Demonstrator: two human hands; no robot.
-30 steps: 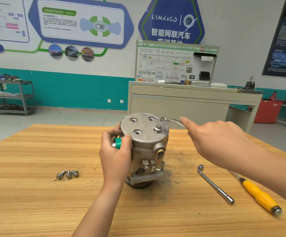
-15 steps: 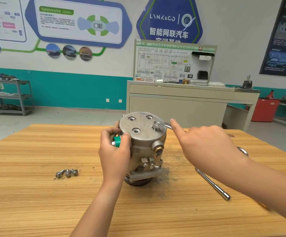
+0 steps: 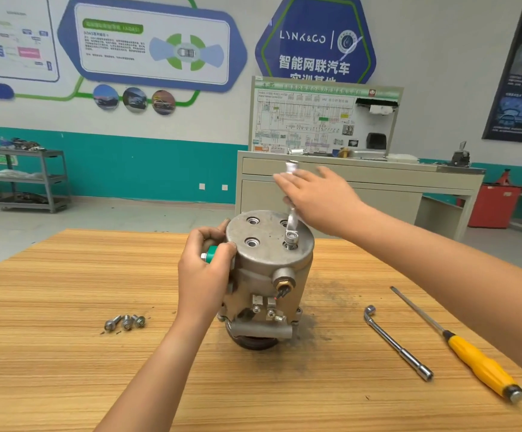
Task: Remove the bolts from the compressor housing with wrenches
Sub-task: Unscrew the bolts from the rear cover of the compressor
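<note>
Near right corner of the table (image 3: 51, 369): yellow-handled screwdriver (image 3: 478, 360), with an L-shaped socket wrench (image 3: 393, 341) just left of it, both lying flat, apart from each other. Left of centre: three removed bolts (image 3: 125, 322) in a tight cluster. Mid-table, toward the far edge: compressor housing (image 3: 266, 275) standing on end, flat cap facing up. Left hand (image 3: 205, 275) wrapped around the housing's left side, fingers curled by a green fitting (image 3: 212, 254). One last bolt (image 3: 291, 236) sits raised in the cap's near-right hole, with a wrench (image 3: 291, 213) on it, handle angled up. Right hand (image 3: 319, 198) holds the upper end of the wrench; motion blur, grip tightness unclear.
</note>
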